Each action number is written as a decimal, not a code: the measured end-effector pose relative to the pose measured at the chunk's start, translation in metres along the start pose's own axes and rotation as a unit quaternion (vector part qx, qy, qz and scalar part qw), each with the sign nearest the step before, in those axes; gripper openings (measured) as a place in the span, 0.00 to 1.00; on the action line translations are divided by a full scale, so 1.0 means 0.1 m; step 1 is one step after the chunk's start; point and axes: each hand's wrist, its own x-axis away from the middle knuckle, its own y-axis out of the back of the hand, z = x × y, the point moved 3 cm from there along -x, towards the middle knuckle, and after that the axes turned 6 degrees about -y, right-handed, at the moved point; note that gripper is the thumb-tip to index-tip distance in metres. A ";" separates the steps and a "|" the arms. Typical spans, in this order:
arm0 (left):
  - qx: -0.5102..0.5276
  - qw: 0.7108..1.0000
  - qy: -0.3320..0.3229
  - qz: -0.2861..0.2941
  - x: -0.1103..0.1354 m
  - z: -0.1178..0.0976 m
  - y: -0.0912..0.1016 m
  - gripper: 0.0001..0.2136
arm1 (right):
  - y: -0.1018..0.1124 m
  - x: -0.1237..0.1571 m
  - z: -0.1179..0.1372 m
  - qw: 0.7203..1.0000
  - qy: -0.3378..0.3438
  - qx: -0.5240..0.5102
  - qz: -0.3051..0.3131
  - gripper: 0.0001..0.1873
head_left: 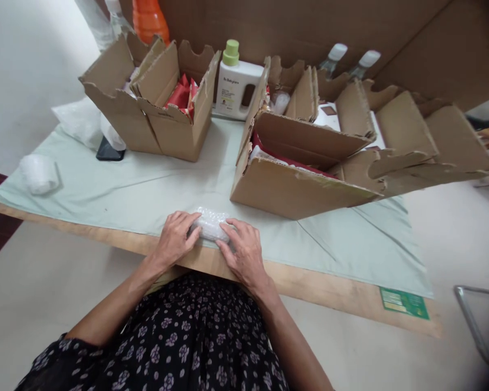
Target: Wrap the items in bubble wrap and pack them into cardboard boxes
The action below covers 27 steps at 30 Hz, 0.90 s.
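Observation:
A short roll of bubble wrap [212, 223] lies on the pale green cloth near the table's front edge, and whatever may be inside it cannot be made out. My left hand [176, 237] grips its left end between thumb and fingers. At the right end, my right hand [244, 247] closes on it in the same way, thumb toward me and fingers over the top.
Divided cardboard boxes [179, 133] stand at the back left, with a larger cardboard box [305, 190] at right. Between them is a white detergent bottle [234, 89]. A black phone [110, 150] and another bubble wrap roll [39, 174] lie at left.

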 end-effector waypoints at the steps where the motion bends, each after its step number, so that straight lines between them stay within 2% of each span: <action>1: -0.004 1.000 0.009 -0.002 -0.02 0.02 -0.02 0.14 | -0.02 -0.01 0.00 1.000 0.012 0.015 0.010 0.17; 4: 0.029 0.997 0.064 -0.032 0.01 0.02 0.00 0.17 | -0.08 -0.09 -0.03 0.999 0.022 0.019 0.045 0.14; 6: 0.111 0.981 0.150 -0.062 0.11 0.01 0.02 0.22 | -0.11 -0.13 -0.06 0.999 -0.007 -0.019 0.041 0.13; 9: 0.293 0.915 0.266 -0.083 0.26 -0.05 0.02 0.35 | -0.09 -0.12 -0.03 0.995 -0.031 -0.094 0.022 0.14; 12: 0.430 0.844 0.311 -0.070 0.27 -0.17 0.01 0.40 | -0.01 0.01 0.05 0.987 -0.016 -0.155 0.043 0.13; 15: 0.471 0.820 0.320 -0.064 0.20 -0.28 0.03 0.38 | 0.11 0.18 0.01 0.970 -0.077 -0.222 0.058 0.17; 17: 0.482 0.821 0.301 -0.051 0.16 -0.36 0.04 0.37 | 0.16 0.27 -0.06 0.940 -0.153 -0.297 0.065 0.28; 19: 0.484 0.831 0.272 -0.035 0.14 -0.43 0.02 0.35 | 0.16 0.34 -0.12 0.891 -0.214 -0.390 0.090 0.36; 21: 0.475 0.849 0.233 -0.018 0.12 -0.49 -0.03 0.32 | 0.20 0.34 -0.14 0.852 -0.247 -0.450 0.105 0.28; 22: 0.468 0.859 0.206 -0.010 0.11 -0.51 -0.06 0.30 | 0.25 0.32 -0.14 0.847 -0.251 -0.457 0.099 0.22; 24: 0.440 0.887 0.138 -0.010 0.04 -0.55 -0.06 0.27 | 0.47 0.25 -0.16 0.872 -0.238 -0.422 0.067 0.12; 27: 0.323 0.945 -0.007 -0.053 -0.24 -0.60 0.10 0.28 | 1.06 0.13 -0.24 0.937 -0.180 -0.299 0.008 0.05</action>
